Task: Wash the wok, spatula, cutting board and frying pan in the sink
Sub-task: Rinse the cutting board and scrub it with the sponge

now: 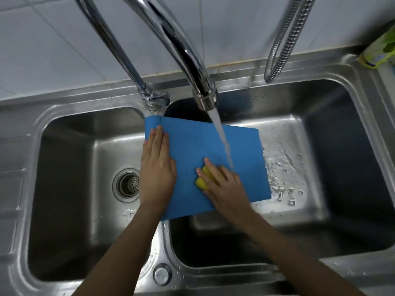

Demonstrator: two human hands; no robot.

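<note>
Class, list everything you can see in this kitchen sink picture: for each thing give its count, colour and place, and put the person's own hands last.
cutting board: one, blue, lying across the divider between the two basins, mostly over the right one
sponge: one, yellow, on the board under the right hand
sink: one, steel, two basins
drain strainer: one, metal, floor of the left basin
tap: one, chrome, running water onto the board
flexible hose: one, metal, looped at the back right
bottle: one, yellow-green, back right corner
wall tiles: white, behind the sink
left hand: flat on the board's left edge
right hand: gripping the sponge

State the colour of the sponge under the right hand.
Yellow: the sponge shows best in the head view.
</note>
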